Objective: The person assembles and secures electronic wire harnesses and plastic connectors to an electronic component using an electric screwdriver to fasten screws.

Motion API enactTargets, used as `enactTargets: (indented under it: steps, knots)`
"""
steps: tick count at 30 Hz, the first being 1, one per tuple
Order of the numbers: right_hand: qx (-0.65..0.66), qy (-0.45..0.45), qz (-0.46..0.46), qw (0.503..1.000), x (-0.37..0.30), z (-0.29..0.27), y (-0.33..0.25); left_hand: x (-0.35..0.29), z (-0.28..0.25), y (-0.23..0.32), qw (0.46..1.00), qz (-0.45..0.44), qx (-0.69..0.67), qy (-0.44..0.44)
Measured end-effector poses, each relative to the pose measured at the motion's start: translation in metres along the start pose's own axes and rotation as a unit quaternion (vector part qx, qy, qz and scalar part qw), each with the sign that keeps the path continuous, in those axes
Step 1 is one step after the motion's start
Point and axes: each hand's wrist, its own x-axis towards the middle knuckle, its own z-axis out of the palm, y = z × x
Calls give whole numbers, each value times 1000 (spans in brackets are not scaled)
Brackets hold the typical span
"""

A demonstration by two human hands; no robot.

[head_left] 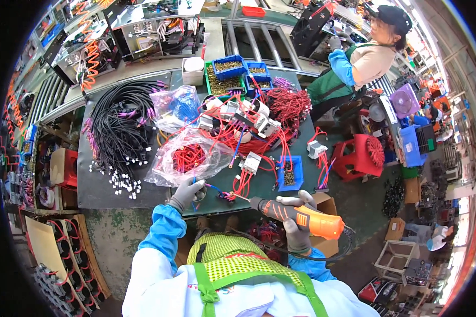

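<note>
The gloved left hand (186,194) seemed pinched on a red-and-blue lead (212,187) at the near edge of the counter (106,195), while the gloved right hand (297,217) was wrapped around an orange-and-black power screwdriver (318,223); the hands were apart, with a small dark terminal block (226,196) between them, near the tool's bit (241,197). Whether bit and block touched could not be told. If the lead were held too loosely, the block might have twisted under the tool's torque, and a bit off its axis could have skidded toward the left hand. Loose red wires (241,183) just beyond might also have snagged on the tool. Of the containers, a blue bin (291,187) beyond the screwdriver held small brass-coloured parts; at the far side, a green bin (208,82) and a blue tray (231,74) overlapping it carried similar pieces, and a clear bag (166,168) beyond the left hand enclosed red leads (188,158)
</note>
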Motion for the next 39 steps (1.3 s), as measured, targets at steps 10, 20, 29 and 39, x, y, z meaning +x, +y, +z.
enactTargets:
  steps: [10,20,29,39]
  knots:
    - [-4,6,-28,1000,-3,3,-1,2,-2,-5,997,-28,-68,-9]
    - [-23,47,-19,998,-13,-1,-1,9,0,-9,996,-22,-90,-10]
    - [-41,66,2,997,-11,7,-10,6,6,-11,992,-18,-121,23]
    - [-14,52,7,999,-14,6,-10,8,7,-18,987,-31,-155,12]
